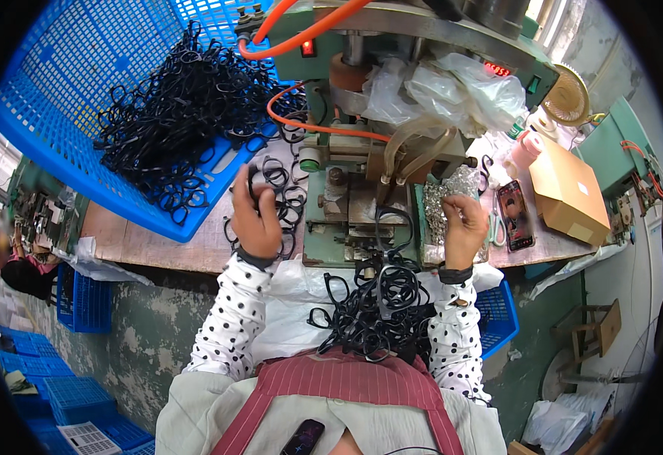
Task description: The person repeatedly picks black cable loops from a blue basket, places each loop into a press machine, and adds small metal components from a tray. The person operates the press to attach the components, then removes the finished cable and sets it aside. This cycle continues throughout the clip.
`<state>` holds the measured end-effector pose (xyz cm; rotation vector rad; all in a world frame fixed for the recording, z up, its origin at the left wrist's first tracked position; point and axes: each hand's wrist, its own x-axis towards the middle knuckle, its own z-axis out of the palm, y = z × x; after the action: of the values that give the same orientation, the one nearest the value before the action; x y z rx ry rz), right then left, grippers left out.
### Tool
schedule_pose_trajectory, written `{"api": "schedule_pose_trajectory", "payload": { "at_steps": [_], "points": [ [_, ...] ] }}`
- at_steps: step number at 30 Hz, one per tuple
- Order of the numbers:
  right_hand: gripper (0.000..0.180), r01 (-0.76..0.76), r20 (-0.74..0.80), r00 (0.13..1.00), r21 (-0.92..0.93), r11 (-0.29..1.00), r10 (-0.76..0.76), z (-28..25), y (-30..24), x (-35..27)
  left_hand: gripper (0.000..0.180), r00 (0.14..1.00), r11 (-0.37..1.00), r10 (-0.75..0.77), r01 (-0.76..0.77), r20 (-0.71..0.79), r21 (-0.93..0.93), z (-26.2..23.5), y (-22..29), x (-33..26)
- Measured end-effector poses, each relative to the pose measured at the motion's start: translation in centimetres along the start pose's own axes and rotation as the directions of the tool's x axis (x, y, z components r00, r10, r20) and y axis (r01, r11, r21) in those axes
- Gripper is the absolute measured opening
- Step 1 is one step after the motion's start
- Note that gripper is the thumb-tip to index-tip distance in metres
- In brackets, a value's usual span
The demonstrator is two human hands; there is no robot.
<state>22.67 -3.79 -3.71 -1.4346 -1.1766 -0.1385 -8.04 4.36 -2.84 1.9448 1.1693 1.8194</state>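
Note:
My left hand (256,220) is raised over the left of the table, thumb and fingers apart, next to loose black eyeglass frames (292,205). Beside a tray of small shiny metal parts (441,199), my right hand (464,231) is closed in a pinch; anything between its fingertips is too small to make out. Between my hands, one black eyeglass frame (394,227) sits at the front of a green press machine (324,243), below its two clear tubes. A tangled heap of black frames (381,311) lies in front of me on white plastic sheeting.
A tilted blue basket (51,144) holds a large pile of black frames at the left. Orange hoses (324,127) cross the machine. On the right are scissors (496,226), a phone (515,216), a cardboard box (570,189) and a small fan (567,95).

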Motion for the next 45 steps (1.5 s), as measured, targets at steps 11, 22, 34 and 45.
{"api": "schedule_pose_trajectory", "payload": {
  "at_steps": [11, 22, 34, 45],
  "points": [
    [0.015, -0.491, 0.426, 0.84, 0.339, 0.802, 0.335, -0.3, -9.8, 1.5, 0.046, 0.734, 0.765, 0.643, -0.601, 0.217, -0.234, 1.6, 7.4, 0.6],
    [0.047, -0.423, 0.259, 0.904, 0.425, 0.8, 0.341, 3.7, -11.1, 0.4, 0.02, 0.975, 0.929, -0.067, 0.139, 0.214, -0.343, 1.4, 11.8, 6.1],
    [0.043, -0.202, 0.111, 0.975, 0.094, 0.975, 0.191, 0.8, -2.9, 1.6, 0.046, 0.573, 0.702, 0.711, -0.55, 0.407, -0.451, 4.5, 9.2, -1.8],
    [0.019, 0.02, 0.322, 0.912, -0.653, 0.757, 0.254, -4.4, 5.3, -1.5, 0.042, 0.555, 0.717, 0.697, -0.524, 0.454, -0.46, 4.5, 8.1, -1.7]
  ]
}}
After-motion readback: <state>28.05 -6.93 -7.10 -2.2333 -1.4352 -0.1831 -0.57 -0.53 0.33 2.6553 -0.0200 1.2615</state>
